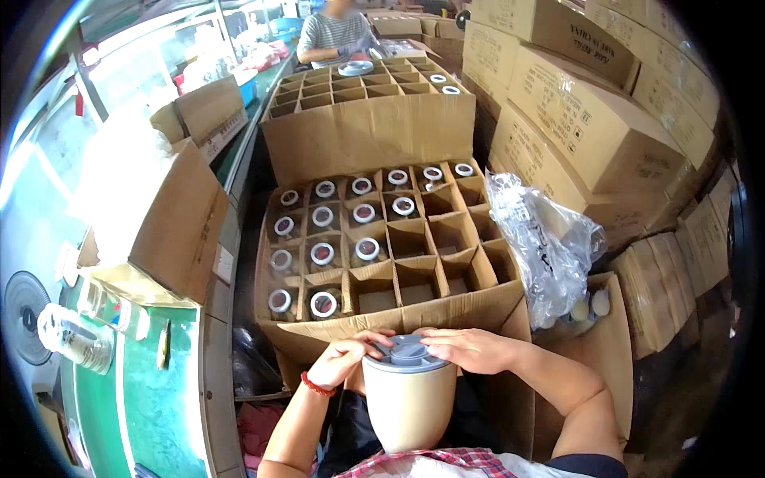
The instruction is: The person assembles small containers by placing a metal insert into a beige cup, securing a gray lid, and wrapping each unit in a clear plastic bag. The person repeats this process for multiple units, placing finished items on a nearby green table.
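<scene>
Left hand (344, 360), red bracelet at wrist: fingers half curled on left side of grey lid (408, 356). Right hand (475, 351): fingers straighter, together, laid over lid's right side. Cannot tell whether either grips or only presses. Cream container (410, 406) between forearms, against person's front, before divided carton (430, 310); long axis near upright, lid end up, body narrowing downward.

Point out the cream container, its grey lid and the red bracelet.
Cream container (410, 408), head view: middle of its front wall.
Grey lid (408, 351), head view: middle of its top.
Red bracelet (317, 385), head view: middle of its strand.
</scene>
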Demonstrator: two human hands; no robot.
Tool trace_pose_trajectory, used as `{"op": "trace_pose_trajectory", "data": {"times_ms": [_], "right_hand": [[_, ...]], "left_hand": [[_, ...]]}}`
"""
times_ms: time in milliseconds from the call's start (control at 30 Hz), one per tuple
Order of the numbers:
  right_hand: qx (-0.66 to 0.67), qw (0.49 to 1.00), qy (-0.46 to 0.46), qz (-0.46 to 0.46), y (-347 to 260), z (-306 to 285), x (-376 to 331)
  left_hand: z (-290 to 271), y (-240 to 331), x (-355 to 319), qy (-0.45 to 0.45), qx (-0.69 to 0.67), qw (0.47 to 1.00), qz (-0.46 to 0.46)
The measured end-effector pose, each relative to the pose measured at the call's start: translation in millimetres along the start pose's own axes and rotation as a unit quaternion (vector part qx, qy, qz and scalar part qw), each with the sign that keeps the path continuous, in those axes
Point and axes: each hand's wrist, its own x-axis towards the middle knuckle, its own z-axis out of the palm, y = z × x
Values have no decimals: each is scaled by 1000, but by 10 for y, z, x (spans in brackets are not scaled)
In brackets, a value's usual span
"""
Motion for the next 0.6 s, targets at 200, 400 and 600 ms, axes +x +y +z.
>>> {"op": "trace_pose_trajectory", "data": {"times_ms": [200, 400, 600], "right_hand": [[552, 821, -146, -18, 977, 182, 1078], [591, 782, -167, -108, 1418, 566, 1453], [192, 979, -37, -57, 543, 176, 349]], "left_hand": [[1197, 565, 438, 76, 586, 802, 90], [1200, 516, 459, 82, 585, 795, 135], [-24, -110, -29, -42, 22, 996, 79]]}}
